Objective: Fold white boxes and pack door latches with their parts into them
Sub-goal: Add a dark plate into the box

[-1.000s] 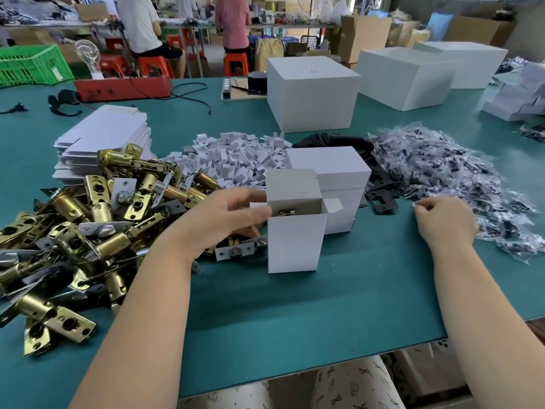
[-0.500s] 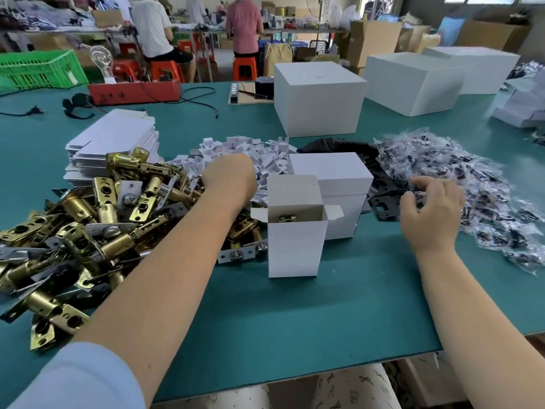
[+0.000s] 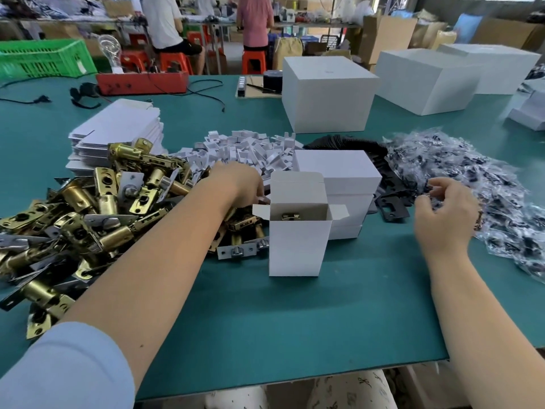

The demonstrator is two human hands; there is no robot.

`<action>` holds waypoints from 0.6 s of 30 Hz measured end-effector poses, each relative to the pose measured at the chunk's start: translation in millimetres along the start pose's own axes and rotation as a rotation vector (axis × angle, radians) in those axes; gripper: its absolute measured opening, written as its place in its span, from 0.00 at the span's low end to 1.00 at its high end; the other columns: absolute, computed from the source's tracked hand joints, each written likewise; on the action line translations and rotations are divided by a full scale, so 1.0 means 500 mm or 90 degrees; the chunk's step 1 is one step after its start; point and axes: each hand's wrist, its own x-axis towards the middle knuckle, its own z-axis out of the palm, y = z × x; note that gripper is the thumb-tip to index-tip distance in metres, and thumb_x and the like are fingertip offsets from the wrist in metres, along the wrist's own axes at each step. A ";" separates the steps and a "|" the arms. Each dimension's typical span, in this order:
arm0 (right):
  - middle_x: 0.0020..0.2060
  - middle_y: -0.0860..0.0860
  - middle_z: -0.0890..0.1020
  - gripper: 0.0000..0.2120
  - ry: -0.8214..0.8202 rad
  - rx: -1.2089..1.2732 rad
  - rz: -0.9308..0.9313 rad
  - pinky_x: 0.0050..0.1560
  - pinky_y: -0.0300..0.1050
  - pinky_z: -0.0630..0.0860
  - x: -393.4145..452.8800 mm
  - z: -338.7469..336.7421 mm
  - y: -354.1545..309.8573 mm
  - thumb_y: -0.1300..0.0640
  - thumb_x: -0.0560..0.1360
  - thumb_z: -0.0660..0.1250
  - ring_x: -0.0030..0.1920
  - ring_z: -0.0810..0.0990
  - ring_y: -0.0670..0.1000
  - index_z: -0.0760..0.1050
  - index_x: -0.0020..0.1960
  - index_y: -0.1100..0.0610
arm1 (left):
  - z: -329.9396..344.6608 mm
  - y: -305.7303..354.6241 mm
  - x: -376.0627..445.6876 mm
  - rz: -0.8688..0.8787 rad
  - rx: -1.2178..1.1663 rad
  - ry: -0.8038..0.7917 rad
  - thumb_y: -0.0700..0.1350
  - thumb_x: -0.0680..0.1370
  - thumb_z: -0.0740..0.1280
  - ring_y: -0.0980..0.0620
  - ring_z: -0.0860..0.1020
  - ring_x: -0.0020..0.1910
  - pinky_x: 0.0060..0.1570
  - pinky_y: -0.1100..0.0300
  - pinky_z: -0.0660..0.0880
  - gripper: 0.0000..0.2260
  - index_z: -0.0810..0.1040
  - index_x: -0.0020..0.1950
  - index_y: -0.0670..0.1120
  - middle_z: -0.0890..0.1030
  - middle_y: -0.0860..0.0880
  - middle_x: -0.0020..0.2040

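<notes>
we see a small white box [image 3: 298, 240] standing upright on the green table [image 3: 265, 335] in front of the person, its top flaps open and the brass end of a door latch [image 3: 290, 216] showing inside it. just behind and to its right sits a stack of closed white boxes [image 3: 339, 169], touching it. to the left lies a big heap of brass latches [image 3: 88, 214], with one silver-faced latch [image 3: 241, 250] lying at the foot of the open box

the left hand [image 3: 236, 184] reaches over the heap to the edge of a pile of small white cardboard inserts [image 3: 250, 149], just left of the open box; its fingers point down and away from us, so we cannot tell whether they hold anything. the right hand [image 3: 445, 214] hangs over the near edge of a pile of clear plastic bags of dark parts [image 3: 477, 184], fingers loosely curled and spread, and we cannot make out anything between them. a few black strike plates [image 3: 392, 203] lie flat between the closed boxes and that hand

behind the latches sits a stack of flat white box blanks [image 3: 118, 128], and further back a large white carton [image 3: 327, 93] stands on the table
</notes>
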 end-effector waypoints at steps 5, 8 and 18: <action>0.47 0.59 0.77 0.22 -0.003 0.012 0.022 0.51 0.41 0.59 0.001 0.001 0.003 0.54 0.69 0.56 0.54 0.71 0.59 0.72 0.60 0.62 | 0.015 -0.021 0.003 0.027 -0.079 0.055 0.53 0.80 0.64 0.50 0.71 0.46 0.55 0.48 0.72 0.06 0.76 0.45 0.53 0.79 0.50 0.48; 0.47 0.58 0.77 0.23 -0.015 0.017 0.028 0.52 0.42 0.60 0.001 0.002 0.004 0.54 0.68 0.57 0.55 0.72 0.60 0.72 0.61 0.61 | 0.004 -0.028 -0.001 0.011 -0.181 0.142 0.52 0.81 0.64 0.51 0.75 0.45 0.39 0.58 0.69 0.11 0.80 0.57 0.48 0.82 0.48 0.54; 0.46 0.53 0.80 0.09 -0.041 0.162 -0.045 0.45 0.44 0.73 0.003 -0.019 -0.102 0.57 0.76 0.63 0.43 0.76 0.49 0.78 0.53 0.52 | -0.033 0.002 -0.132 0.101 -0.725 0.500 0.49 0.81 0.66 0.57 0.69 0.28 0.28 0.67 0.67 0.09 0.81 0.44 0.61 0.81 0.54 0.32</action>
